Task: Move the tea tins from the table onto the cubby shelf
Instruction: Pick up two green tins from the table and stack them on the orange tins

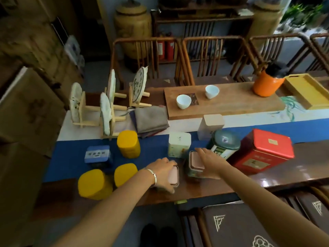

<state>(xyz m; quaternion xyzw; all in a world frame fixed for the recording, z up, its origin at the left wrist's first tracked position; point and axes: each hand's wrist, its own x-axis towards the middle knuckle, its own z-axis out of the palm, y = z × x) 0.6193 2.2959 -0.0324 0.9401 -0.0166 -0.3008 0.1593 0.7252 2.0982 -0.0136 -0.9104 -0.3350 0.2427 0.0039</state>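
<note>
Many tea tins stand on the wooden table [293,168]. My left hand [162,172] wraps a pink-lidded tin [174,175] at the near edge, fingers curled over its top and side. My right hand [211,162] rests over a second pink-lidded tin [195,164], fingers spread across the lid and side. Three yellow tins [128,144] [95,184] [124,173] and a blue tin [97,155] stand to the left. A white square tin [179,144], a beige tin [211,126], a green round tin [225,144] and a big red tin [263,150] stand to the right. The cubby shelf is not in view.
Tea cakes on wooden stands [106,111] and folded cloths [151,122] sit behind the tins. A wooden tea board [231,102] carries two white cups. An orange pot [267,84] and yellow tray [306,91] are far right. Chairs [213,57] line the far side; cushioned seats [249,227] lie near me.
</note>
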